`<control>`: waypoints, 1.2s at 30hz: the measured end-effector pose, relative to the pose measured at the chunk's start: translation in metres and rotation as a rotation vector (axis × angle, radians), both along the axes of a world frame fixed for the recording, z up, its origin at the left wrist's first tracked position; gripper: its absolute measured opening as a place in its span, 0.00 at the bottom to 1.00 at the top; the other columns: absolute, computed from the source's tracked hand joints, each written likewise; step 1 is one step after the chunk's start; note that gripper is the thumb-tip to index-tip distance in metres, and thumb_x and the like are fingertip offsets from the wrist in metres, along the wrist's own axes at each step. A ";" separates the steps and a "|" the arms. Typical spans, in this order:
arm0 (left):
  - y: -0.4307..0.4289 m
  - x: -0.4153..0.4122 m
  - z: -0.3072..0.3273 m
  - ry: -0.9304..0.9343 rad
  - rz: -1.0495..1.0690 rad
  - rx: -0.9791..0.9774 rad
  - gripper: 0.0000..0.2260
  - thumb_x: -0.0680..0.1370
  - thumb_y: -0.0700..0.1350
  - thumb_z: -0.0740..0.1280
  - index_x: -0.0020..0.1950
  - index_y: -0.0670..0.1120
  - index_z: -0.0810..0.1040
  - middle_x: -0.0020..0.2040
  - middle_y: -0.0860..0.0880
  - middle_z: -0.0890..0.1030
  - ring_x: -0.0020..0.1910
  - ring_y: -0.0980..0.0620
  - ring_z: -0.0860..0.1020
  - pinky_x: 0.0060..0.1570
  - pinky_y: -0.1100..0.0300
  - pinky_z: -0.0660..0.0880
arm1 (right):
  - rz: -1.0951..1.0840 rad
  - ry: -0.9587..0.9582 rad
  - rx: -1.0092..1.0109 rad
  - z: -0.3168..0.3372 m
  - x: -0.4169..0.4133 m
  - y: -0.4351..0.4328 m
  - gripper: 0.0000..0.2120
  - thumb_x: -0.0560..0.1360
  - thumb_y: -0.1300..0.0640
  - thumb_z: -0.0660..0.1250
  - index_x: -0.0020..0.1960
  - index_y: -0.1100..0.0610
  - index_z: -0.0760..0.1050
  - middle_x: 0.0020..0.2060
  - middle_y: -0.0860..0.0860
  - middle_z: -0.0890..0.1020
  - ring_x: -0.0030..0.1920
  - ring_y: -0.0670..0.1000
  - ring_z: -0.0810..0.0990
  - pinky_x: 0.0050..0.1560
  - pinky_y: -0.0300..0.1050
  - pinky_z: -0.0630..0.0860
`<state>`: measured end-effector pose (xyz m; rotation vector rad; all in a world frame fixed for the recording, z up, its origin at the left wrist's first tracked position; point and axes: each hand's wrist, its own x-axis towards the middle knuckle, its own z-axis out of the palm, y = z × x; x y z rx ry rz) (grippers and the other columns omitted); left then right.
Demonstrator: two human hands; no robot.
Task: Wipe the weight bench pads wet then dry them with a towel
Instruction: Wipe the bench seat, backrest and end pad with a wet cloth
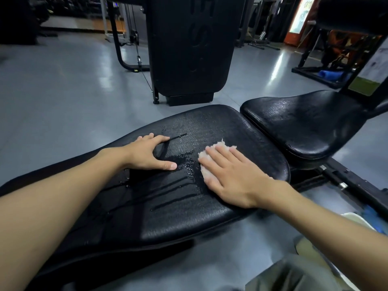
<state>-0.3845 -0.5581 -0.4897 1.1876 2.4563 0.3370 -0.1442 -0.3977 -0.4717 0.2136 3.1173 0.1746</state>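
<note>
A long black back pad (pixel 220 131) of a weight bench lies across the middle, wet with streaks and droplets. The black seat pad (pixel 306 122) sits just beyond it to the right, also beaded with water. My right hand (pixel 233 175) lies flat with straight fingers on a small white wet cloth (pixel 218 147), pressing it onto the back pad. My left hand (pixel 147 152) rests open on the pad's left side, thumb spread, holding nothing.
A black weight-stack machine (pixel 186 49) stands on the grey floor right behind the bench. The bench's frame bar (pixel 348 185) runs off to the right. A white basin rim (pixel 357 219) and something blue (pixel 372 215) lie at the lower right. More racks stand far right.
</note>
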 end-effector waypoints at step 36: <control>-0.027 -0.005 -0.002 -0.023 -0.077 -0.075 0.62 0.48 0.82 0.65 0.78 0.63 0.51 0.82 0.44 0.48 0.81 0.46 0.43 0.78 0.45 0.50 | -0.130 -0.123 -0.042 0.005 -0.217 0.051 0.30 0.81 0.41 0.43 0.81 0.49 0.51 0.81 0.52 0.48 0.80 0.54 0.44 0.78 0.57 0.42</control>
